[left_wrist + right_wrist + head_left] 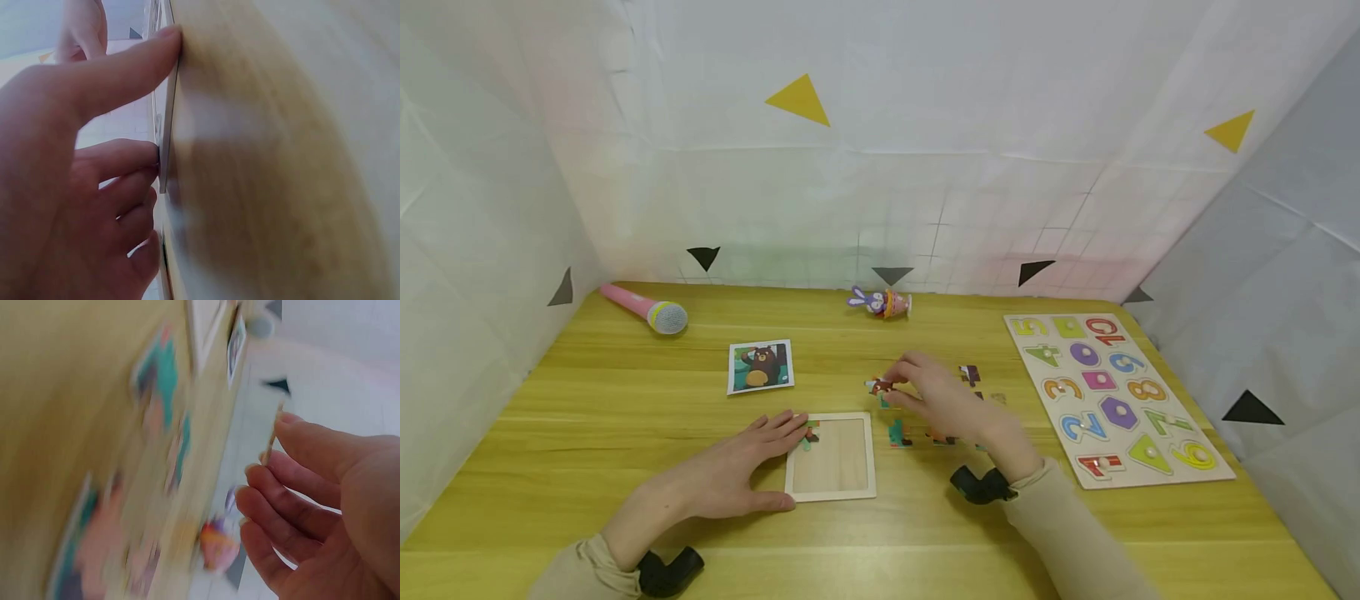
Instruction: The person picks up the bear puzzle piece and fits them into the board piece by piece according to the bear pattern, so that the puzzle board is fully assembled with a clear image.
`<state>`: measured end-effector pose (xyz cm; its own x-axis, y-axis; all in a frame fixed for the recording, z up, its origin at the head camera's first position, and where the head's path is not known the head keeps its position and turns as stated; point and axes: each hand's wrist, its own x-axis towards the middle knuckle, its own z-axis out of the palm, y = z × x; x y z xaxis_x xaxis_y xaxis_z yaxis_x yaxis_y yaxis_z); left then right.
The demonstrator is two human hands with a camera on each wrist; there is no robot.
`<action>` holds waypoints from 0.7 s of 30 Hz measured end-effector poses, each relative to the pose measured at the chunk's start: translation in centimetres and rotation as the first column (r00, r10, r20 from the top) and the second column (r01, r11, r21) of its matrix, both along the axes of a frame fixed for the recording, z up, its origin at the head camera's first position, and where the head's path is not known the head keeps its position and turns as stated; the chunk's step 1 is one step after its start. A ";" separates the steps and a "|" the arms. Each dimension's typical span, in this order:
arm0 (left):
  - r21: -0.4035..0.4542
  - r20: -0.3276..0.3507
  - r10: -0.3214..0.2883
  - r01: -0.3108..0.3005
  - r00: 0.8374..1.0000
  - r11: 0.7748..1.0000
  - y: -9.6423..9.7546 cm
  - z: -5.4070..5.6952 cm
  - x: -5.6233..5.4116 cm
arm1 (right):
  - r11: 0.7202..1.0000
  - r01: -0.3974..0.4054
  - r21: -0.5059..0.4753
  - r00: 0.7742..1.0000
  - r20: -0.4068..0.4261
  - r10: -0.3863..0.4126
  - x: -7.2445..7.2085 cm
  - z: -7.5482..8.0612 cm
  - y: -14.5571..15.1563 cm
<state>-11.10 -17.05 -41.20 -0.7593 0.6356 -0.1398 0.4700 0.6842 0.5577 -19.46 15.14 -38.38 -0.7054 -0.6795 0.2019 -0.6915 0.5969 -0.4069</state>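
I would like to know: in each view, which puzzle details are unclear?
Head view: the right hand partly covers some loose pieces; the left hand partly covers the corner piece in the tray.
Right wrist view: the held piece stands edge-on, hiding its print; blur smears the loose pieces' pictures.
Left wrist view: the tray is edge-on, hiding its inside.

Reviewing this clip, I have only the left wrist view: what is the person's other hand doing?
Observer: The right hand pinches a puzzle piece above the table.
Operator: Does the wooden frame have anything inside?
Observer: A second piece shows in its upper-left corner in the head view.
Operator: What is farthest right on the table?
Observer: A number board, with numerals along both sides and shapes between.
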 end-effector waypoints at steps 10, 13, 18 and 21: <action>-0.019 0.004 0.004 -0.004 1.000 1.000 0.1 0.1 -0.3 | 0.989 -0.132 0.072 0.991 0.024 0.131 1.4 -0.4 -4.3; -0.029 -0.001 0.009 -0.009 1.000 1.000 0.1 0.2 -0.3 | 0.985 -0.137 0.107 0.990 0.036 0.134 1.4 -0.7 -5.2; -0.035 -0.006 0.015 -0.016 1.000 0.999 0.1 0.1 -0.3 | 0.980 -0.138 0.143 0.989 0.066 0.130 1.6 -1.3 -5.9; -0.026 -0.002 0.015 -0.016 1.000 1.000 0.1 0.0 -0.3 | 0.979 -0.128 0.156 0.991 0.067 0.119 1.6 -1.6 -5.9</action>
<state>-11.42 -16.92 -41.18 -0.7693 0.6198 -0.1551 0.4602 0.7058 0.5386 -17.84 9.20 -39.95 -0.6210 -0.7825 0.0453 -0.7425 0.5687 -0.3539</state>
